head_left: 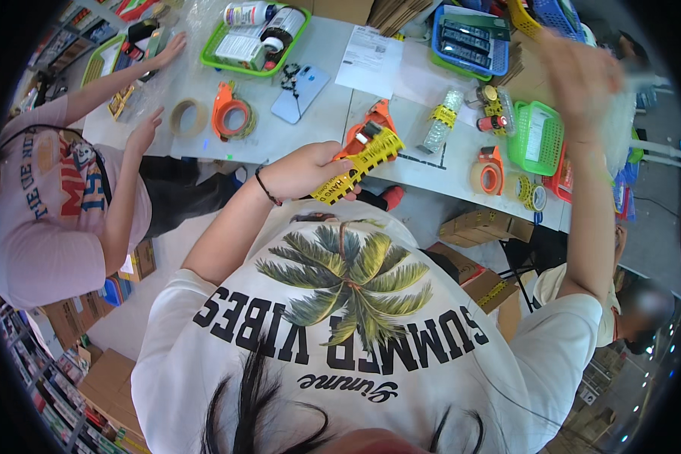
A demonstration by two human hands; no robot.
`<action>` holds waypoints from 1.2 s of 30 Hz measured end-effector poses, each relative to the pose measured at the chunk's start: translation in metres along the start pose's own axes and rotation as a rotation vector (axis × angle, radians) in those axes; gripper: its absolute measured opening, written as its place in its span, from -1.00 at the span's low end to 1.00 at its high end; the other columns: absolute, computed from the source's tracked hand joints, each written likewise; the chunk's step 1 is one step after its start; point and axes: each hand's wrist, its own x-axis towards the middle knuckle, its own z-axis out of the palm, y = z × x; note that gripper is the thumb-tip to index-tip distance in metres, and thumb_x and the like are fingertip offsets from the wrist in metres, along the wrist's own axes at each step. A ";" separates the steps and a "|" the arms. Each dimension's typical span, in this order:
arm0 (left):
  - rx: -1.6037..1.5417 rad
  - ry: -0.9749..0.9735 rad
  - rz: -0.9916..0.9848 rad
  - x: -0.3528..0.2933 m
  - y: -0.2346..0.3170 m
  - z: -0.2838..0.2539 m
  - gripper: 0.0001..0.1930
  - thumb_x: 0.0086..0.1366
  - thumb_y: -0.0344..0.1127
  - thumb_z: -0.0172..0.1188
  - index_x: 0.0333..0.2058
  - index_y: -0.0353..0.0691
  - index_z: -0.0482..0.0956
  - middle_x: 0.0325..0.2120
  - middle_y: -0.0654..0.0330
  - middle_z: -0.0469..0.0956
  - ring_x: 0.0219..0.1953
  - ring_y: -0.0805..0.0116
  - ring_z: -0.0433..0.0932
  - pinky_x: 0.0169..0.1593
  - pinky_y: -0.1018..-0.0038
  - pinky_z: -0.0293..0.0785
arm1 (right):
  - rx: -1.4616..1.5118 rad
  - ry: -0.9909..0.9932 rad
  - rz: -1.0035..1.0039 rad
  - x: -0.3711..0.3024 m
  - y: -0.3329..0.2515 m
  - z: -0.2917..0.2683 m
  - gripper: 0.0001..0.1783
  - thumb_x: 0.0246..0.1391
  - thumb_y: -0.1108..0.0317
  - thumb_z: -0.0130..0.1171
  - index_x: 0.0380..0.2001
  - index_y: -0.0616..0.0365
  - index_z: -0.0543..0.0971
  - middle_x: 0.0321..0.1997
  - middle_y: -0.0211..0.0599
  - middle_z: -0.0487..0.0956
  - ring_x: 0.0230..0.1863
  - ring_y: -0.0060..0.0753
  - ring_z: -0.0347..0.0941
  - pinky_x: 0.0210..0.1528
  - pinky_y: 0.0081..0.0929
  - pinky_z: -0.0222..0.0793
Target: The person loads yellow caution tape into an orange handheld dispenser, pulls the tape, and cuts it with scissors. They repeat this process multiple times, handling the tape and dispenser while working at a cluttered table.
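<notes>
An item in yellow-and-black tape (367, 160) is gripped in the left hand (303, 172), by the near edge of the white bench (330, 119). The right hand (583, 83), high near the right edge, is blurred; I cannot tell its grip. Baskets (238, 69) stand along the far edge; below are cardboard boxes (486, 228) and pale floor (165, 257).

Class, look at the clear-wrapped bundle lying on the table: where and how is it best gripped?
Probably around the middle of the clear-wrapped bundle, at its yellow tape band, coming from above and gripping across the narrow width: it lies flat, long and slim.
</notes>
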 end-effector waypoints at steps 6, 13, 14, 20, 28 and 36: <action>0.458 0.420 0.265 -0.007 -0.015 0.018 -0.81 0.44 -0.33 -0.03 -0.19 -0.37 0.30 -0.35 0.00 0.61 -0.24 0.25 0.64 -0.20 0.40 0.50 | 0.642 -0.185 1.036 0.028 -0.096 -0.040 -0.75 -0.01 0.33 0.36 -0.23 0.15 0.64 -0.34 -0.39 0.60 -0.34 -0.49 0.51 -0.26 -0.56 0.41; 0.801 0.699 0.530 -0.004 0.001 0.024 -0.77 0.31 -0.35 0.13 -0.27 -0.33 0.26 -0.56 -0.11 0.43 -0.38 -0.22 0.47 -0.18 0.15 0.42 | 0.921 -0.502 0.835 0.065 -0.159 -0.006 -0.68 -0.01 0.10 0.34 -0.37 0.14 0.63 -0.26 -0.26 0.56 -0.14 -0.25 0.43 -0.02 -0.34 0.27; 0.809 0.705 0.514 -0.004 0.001 0.024 -0.77 0.31 -0.36 0.13 -0.28 -0.34 0.25 -0.56 -0.11 0.43 -0.38 -0.22 0.47 -0.19 0.15 0.42 | 0.880 -0.551 0.815 0.068 -0.160 -0.002 -0.66 -0.02 0.05 0.34 -0.38 0.12 0.65 -0.25 -0.24 0.55 -0.12 -0.19 0.41 0.00 -0.30 0.23; 0.813 0.787 0.623 0.004 -0.008 0.019 -0.75 0.31 -0.34 0.14 -0.31 -0.34 0.24 -0.60 -0.09 0.46 -0.45 -0.22 0.47 -0.30 0.09 0.40 | 0.996 -0.460 0.812 0.068 -0.173 0.014 -0.77 -0.07 0.14 0.34 -0.42 0.04 0.67 -0.16 -0.33 0.52 -0.02 -0.20 0.34 0.18 -0.16 -0.01; 0.597 0.634 0.331 -0.003 -0.007 0.017 -0.71 0.40 -0.22 0.07 -0.14 -0.37 0.32 -0.43 -0.16 0.55 -0.38 -0.09 0.56 -0.33 0.25 0.44 | 0.858 -0.244 0.573 0.072 -0.181 -0.009 -0.97 -0.06 0.29 0.34 -0.48 -0.10 0.69 -0.45 -0.63 0.56 -0.14 -0.45 0.40 0.27 -0.10 -0.14; 0.421 0.596 0.426 0.002 -0.007 0.015 -0.72 0.40 -0.22 0.06 -0.21 -0.38 0.33 -0.48 -0.12 0.54 -0.44 0.00 0.55 -0.35 0.27 0.43 | 0.561 -0.060 0.573 0.078 -0.193 -0.014 -0.90 -0.12 0.24 0.41 -0.45 -0.13 0.70 -0.42 -0.63 0.54 -0.19 -0.47 0.40 0.26 -0.16 -0.13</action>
